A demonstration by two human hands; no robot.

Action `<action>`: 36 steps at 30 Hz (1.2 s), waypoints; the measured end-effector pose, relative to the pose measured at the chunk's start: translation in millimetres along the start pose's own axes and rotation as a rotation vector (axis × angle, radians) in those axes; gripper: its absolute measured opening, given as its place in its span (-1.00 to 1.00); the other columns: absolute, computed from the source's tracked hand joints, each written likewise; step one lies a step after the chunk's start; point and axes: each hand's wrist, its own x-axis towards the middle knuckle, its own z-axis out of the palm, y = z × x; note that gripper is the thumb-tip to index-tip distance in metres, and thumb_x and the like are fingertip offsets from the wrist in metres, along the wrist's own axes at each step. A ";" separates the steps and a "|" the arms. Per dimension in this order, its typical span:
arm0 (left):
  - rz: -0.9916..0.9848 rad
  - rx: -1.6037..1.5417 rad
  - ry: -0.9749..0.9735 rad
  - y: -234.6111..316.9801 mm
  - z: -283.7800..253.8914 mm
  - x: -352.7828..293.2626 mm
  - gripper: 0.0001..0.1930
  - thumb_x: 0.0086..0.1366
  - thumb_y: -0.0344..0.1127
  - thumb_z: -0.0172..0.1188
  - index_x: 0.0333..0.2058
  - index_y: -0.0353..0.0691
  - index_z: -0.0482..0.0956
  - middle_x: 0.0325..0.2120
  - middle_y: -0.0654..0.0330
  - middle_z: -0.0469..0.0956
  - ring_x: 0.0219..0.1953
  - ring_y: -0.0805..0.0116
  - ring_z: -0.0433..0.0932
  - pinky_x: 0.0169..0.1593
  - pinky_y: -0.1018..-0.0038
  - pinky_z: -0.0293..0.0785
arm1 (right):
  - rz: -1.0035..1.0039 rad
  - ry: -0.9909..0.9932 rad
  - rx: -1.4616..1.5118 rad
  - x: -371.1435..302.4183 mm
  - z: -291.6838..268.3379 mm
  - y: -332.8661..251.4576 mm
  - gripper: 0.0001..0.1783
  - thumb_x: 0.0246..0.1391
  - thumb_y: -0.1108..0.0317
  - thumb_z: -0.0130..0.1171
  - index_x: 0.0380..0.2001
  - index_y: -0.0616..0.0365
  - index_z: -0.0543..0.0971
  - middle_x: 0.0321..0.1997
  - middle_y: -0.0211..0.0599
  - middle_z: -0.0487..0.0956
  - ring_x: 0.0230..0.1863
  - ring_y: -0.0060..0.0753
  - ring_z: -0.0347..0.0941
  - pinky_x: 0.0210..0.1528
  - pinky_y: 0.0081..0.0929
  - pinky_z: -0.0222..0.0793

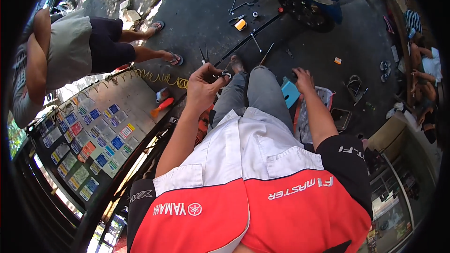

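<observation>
My left hand (204, 85) is raised beside my left knee, its thumb and fingers closed in a pinch. A small dark and shiny metal part (226, 74) shows at the fingertips; its exact kind is too small to tell. Just beyond that hand, a tool with two thin prongs (204, 54) points away from me. Over on the right, my right hand (303, 81) hangs beside a light-blue plastic piece (289, 93), fingers loosely stretched out and holding nothing visible. Past my right knee a thin rod-like tool (267, 53) sticks out.
Wrenches (243, 5), pliers (237, 18) and a T-shaped tool (256, 41) lie on the dark floor ahead. A blue motorcycle (309, 4) stands far right. A person in sandals (112, 44) stands left, near a sticker-covered board (101, 136) and a coiled yellow hose (154, 76). People sit far right.
</observation>
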 end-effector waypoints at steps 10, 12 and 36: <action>-0.141 0.164 -0.232 41.9 9.2 59.8 -0.80 0.19 -0.44 0.42 -0.45 -0.23 0.51 -0.54 0.36 0.54 -0.49 0.65 0.44 -0.39 0.62 0.30 | 0.016 -0.006 0.400 10.8 56.5 -52.1 -0.54 0.25 0.38 0.02 0.22 0.04 0.49 0.21 0.08 0.51 0.25 0.10 0.40 0.30 -0.18 0.31; -0.122 0.201 -0.253 48.0 17.3 63.4 -0.79 0.18 -0.44 0.43 -0.45 -0.23 0.51 -0.54 0.35 0.54 -0.50 0.64 0.43 -0.41 0.61 0.30 | 0.103 -0.103 0.630 -3.6 8.5 -90.4 -0.60 0.28 0.33 0.05 0.16 0.12 0.53 0.09 0.09 0.59 0.15 0.08 0.50 0.23 -0.20 0.37; 0.079 -0.506 -0.520 183.6 -70.4 23.4 -0.79 0.20 -0.53 0.38 -0.33 -0.23 0.47 -0.35 0.13 0.67 -0.28 0.36 0.70 -0.14 0.43 0.62 | -0.567 -0.027 2.097 -116.7 -252.7 -279.9 -0.74 0.42 0.29 -0.04 0.08 -0.01 0.49 0.37 -0.01 0.39 0.40 -0.20 0.31 0.25 0.06 0.39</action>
